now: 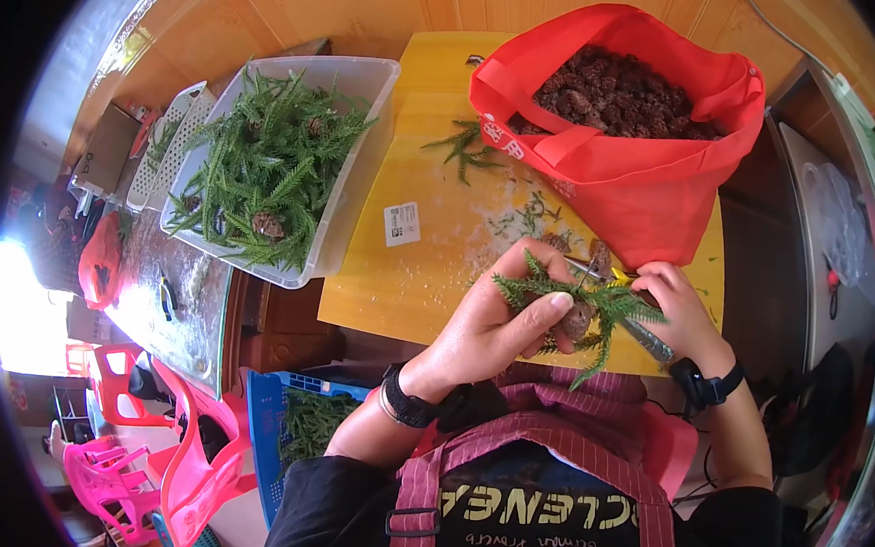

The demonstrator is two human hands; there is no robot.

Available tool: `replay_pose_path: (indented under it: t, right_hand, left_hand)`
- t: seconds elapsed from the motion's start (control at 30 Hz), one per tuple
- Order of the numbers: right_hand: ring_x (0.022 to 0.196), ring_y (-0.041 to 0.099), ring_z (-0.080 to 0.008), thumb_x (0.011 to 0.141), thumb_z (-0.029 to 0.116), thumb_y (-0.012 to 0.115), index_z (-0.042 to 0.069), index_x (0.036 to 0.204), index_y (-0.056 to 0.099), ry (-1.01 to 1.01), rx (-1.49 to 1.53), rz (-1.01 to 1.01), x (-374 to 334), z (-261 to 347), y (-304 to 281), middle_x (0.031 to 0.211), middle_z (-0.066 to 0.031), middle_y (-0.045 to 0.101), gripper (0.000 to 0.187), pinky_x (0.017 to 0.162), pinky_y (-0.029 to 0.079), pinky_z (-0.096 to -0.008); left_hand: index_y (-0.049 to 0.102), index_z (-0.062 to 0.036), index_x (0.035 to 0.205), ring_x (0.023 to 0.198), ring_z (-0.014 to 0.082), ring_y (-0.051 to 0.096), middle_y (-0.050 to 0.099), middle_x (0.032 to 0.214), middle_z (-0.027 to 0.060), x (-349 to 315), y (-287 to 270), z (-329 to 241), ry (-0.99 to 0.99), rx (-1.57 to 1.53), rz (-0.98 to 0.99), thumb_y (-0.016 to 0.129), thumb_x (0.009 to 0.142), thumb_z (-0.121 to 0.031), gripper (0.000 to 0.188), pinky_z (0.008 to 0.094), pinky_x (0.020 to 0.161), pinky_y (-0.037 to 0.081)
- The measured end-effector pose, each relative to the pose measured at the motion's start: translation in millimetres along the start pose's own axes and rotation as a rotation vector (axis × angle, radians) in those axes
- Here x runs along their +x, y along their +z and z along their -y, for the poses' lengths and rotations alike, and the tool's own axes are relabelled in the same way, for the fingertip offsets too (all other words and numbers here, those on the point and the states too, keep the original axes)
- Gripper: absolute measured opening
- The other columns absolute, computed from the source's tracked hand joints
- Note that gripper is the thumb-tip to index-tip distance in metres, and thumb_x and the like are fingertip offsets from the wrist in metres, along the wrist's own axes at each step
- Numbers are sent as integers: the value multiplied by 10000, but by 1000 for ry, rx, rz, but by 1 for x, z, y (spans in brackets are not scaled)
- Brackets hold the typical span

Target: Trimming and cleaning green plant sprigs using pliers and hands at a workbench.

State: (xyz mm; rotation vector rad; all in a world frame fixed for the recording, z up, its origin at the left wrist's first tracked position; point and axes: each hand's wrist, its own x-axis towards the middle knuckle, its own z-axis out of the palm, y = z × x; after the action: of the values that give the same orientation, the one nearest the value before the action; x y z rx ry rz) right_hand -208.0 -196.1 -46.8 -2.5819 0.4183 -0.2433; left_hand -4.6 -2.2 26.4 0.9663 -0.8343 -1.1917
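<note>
My left hand is closed on a green artificial pine sprig, thumb on top, with a brown pine cone among its needles. My right hand is just right of the sprig, its fingers curled on a tool with a yellow part and a thin metal part; the hand and sprig partly hide it, so its exact kind is unclear. Past my left fingers, another small pine cone shows. Under the right hand lies a clear, shiny piece that I cannot make out.
A red bag full of pine cones stands at the back right of the yellow board. On the left is a clear plastic bin of sprigs. A white label, loose sprigs and scraps lie between; pliers rest farther left.
</note>
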Motion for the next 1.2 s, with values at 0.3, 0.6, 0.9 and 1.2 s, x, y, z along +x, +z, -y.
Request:
replay_pose_path:
  t: [0.3, 0.6, 0.9, 1.2]
  right_hand:
    - [906, 499, -306, 695, 115, 624, 20, 843, 462, 31, 165, 60, 0, -1, -11, 1003, -150, 467, 239, 793, 409, -350]
    - [668, 538, -138, 698, 83, 607, 29, 718, 405, 241, 496, -78, -14, 76, -94, 792, -100, 552, 210, 736, 450, -284]
    - [609, 607, -257, 650, 41, 660, 57, 631, 404, -67, 236, -29, 0, 91, -92, 681, -114, 648, 257, 833, 467, -410]
    - [620, 566, -278, 616, 37, 698, 35, 647, 476, -93, 192, -124, 2, 104, -97, 573, -83, 499, 225, 730, 498, -365]
  left_hand:
    - [498, -1, 1103, 726, 58, 579, 594, 879, 25, -8, -11, 1, 21, 31, -1, 553, 883, -77, 239, 164, 559, 415]
    - [523, -4, 1062, 750, 39, 561, 617, 873, 27, -3, -15, 11, 106, 77, -49, 582, 871, -95, 219, 166, 591, 442]
    - [491, -2, 1055, 767, 100, 639, 628, 882, 79, -3, -7, 6, 88, -68, -26, 556, 881, -72, 199, 157, 461, 438]
    - [464, 23, 1040, 644, 149, 631, 634, 786, 163, -5, -9, 8, 69, 167, -17, 522, 893, -79, 188, 182, 442, 433]
